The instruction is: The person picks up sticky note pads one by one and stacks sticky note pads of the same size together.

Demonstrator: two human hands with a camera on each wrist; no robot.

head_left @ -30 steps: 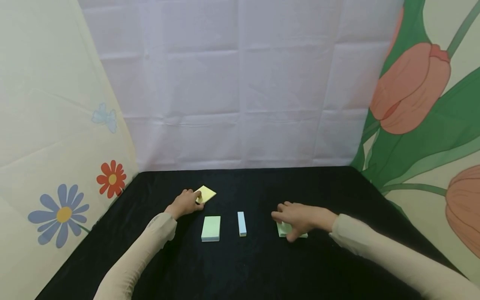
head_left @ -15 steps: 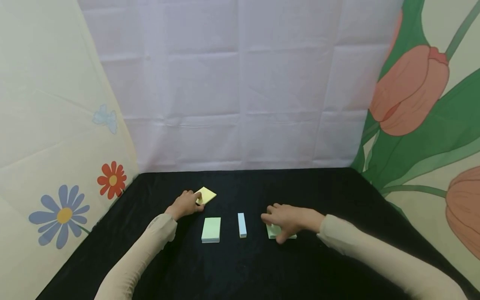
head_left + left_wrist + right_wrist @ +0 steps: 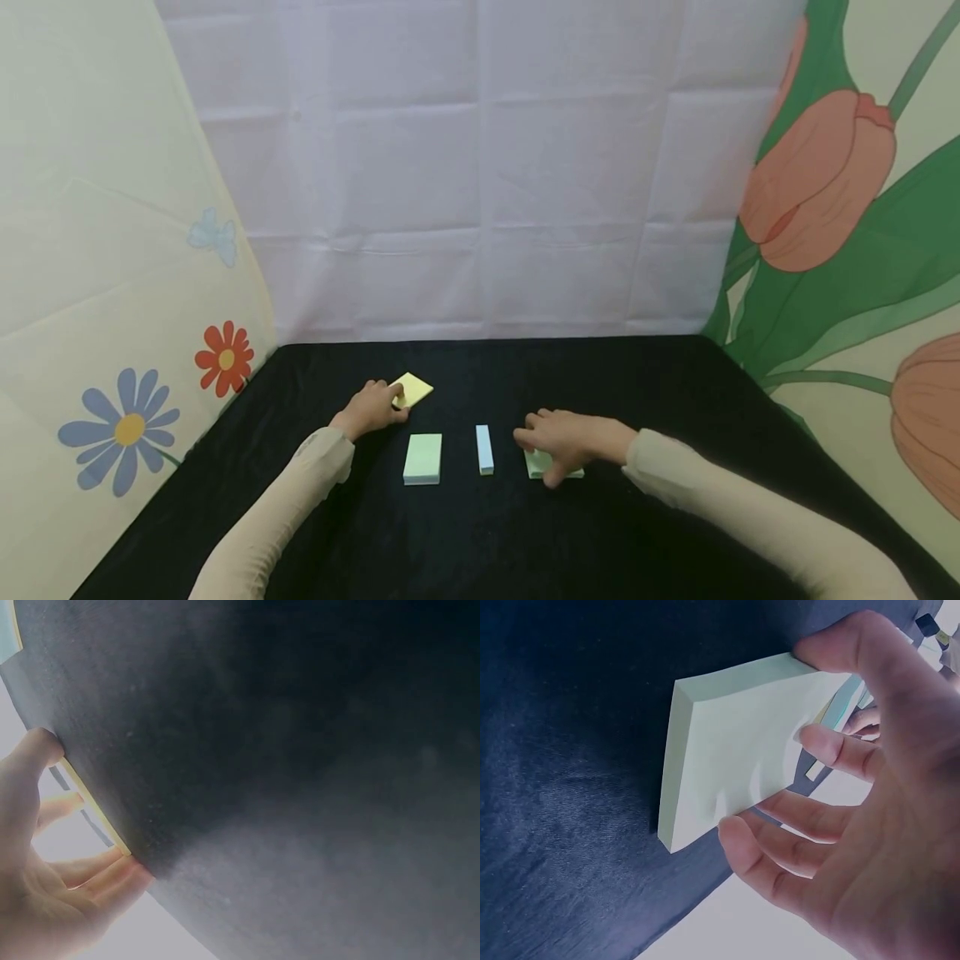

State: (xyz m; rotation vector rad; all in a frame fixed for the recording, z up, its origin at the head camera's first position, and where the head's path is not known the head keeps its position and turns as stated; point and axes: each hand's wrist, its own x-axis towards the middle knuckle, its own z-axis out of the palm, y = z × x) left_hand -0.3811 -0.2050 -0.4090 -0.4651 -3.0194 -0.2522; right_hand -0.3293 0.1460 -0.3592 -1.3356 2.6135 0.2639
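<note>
In the head view my left hand [image 3: 371, 408] holds a yellow sticky note pad [image 3: 415, 389] by its edges at the back left of the table. The left wrist view shows only that pad's thin edge [image 3: 96, 808] between thumb and fingers. My right hand [image 3: 568, 440] grips a pale green sticky note pad [image 3: 536, 463] lying on the table. Up close, the right wrist view shows this thick square pad [image 3: 735, 750] with my thumb on one side and fingers on the opposite side, one fingertip lying over its top.
Between the hands lie a rectangular pad [image 3: 423, 455], green on top with a bluish lower edge, and a narrow light blue pad [image 3: 485, 450]. Black cloth [image 3: 480, 542] covers the table. A white sheet [image 3: 480, 167] hangs behind, with flowered cloths at both sides.
My right hand has slid the green sticky note pad leftward across the table, closer to the narrow blue pad. My left hand and the yellow pad have stayed in place.
</note>
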